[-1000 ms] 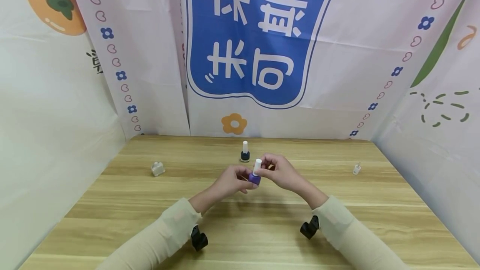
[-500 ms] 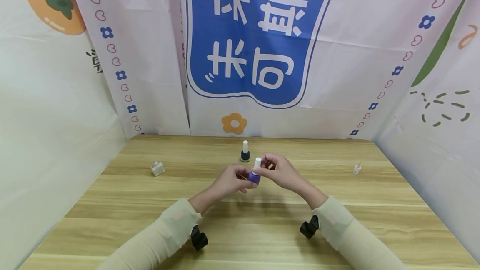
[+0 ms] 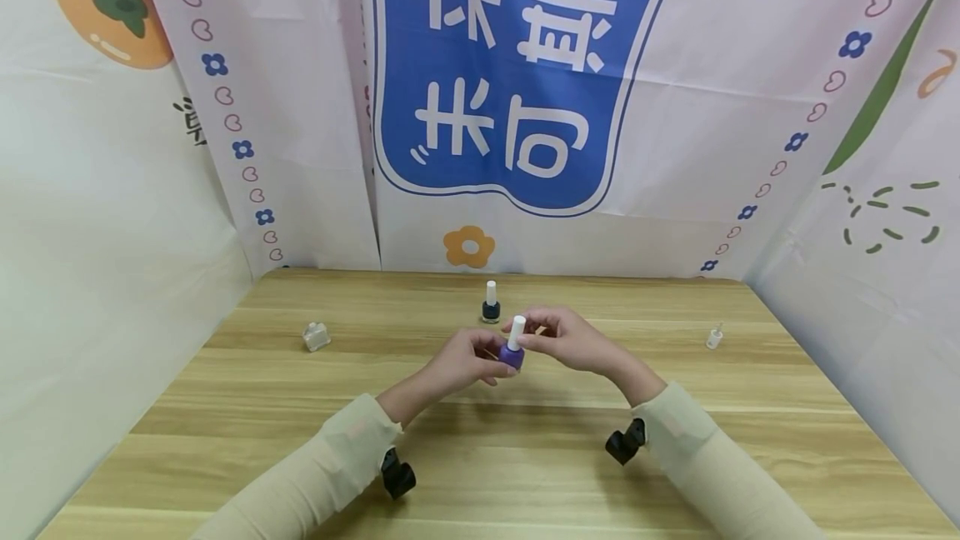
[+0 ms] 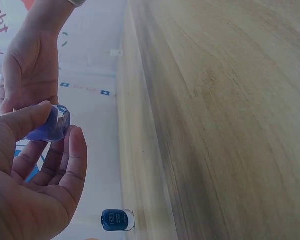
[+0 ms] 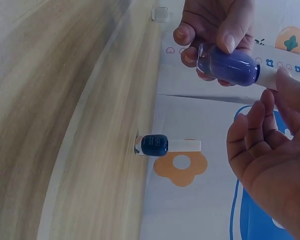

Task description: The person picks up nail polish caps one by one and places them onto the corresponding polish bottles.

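Over the middle of the table, my left hand [image 3: 467, 361] holds a purple nail polish bottle [image 3: 511, 355] by its glass body between thumb and fingers. The bottle [image 5: 230, 66] stands nearly upright, its long white cap [image 3: 517, 332] on top. My right hand [image 3: 572, 342] pinches that cap, with the thumb [image 5: 291, 90] on its near side and the other fingers loosely bent. In the left wrist view, the left thumb [image 4: 35, 117] lies across the purple glass and hides part of it.
Behind the hands stands a dark teal nail polish bottle [image 3: 491, 307] with a white cap. A small clear bottle [image 3: 316, 337] is at the left of the wooden table [image 3: 510, 473]. At the right is a small white piece [image 3: 713, 339] with a thin stem upward. Printed cloth walls surround the table.
My right wrist and forearm have shifted slightly right and turned a little. The bottle has moved very slightly right, and more of the cap shows. The left hand has hardly moved.
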`<state>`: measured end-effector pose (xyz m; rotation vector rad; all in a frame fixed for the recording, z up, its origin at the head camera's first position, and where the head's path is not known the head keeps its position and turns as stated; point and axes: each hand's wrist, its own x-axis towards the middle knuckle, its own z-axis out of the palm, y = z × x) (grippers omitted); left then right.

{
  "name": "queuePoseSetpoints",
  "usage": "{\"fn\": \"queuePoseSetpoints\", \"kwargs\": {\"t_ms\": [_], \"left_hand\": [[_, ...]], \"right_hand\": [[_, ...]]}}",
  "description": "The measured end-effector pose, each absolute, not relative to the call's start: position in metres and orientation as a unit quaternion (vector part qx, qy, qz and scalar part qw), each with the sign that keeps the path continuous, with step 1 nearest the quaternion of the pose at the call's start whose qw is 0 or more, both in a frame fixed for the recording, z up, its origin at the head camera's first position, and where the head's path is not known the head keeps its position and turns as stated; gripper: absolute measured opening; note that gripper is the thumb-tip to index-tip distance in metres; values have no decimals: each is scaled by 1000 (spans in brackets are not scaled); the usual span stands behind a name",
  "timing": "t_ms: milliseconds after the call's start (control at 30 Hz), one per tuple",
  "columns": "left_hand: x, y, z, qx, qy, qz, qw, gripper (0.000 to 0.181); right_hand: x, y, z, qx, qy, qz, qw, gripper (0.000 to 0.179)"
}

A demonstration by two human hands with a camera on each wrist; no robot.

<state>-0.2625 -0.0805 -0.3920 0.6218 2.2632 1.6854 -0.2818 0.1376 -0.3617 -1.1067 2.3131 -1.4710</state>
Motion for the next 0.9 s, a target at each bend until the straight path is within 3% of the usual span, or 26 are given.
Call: {"fn": "queuePoseSetpoints", "kwargs": {"t_ms": [900], "left_hand": [[-256, -76, -387, 187, 789, 576, 106, 22]], "right_hand": [[-274, 129, -370, -289, 817, -498, -3, 7]]}}
